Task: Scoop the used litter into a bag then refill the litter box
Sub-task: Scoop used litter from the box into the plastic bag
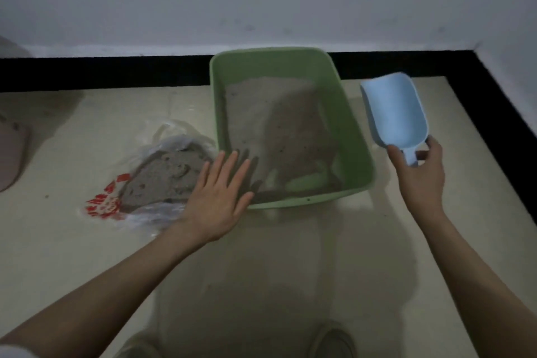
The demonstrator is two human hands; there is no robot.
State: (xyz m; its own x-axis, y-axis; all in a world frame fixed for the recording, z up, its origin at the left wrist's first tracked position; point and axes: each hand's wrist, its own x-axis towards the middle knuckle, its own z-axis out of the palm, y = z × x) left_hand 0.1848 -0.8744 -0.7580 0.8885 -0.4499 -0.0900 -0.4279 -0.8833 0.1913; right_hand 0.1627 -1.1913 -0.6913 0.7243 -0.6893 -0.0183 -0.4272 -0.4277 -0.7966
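Hands: two [216,197] [418,171]; one scoop [395,113], box [357,136], bag [157,180].

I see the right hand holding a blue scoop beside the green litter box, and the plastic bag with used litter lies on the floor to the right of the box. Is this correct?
Not quite. The head view shows the plastic bag with used litter lying on the floor to the left of the green litter box, not the right. The rest holds: the right hand holds the blue scoop beside the box.
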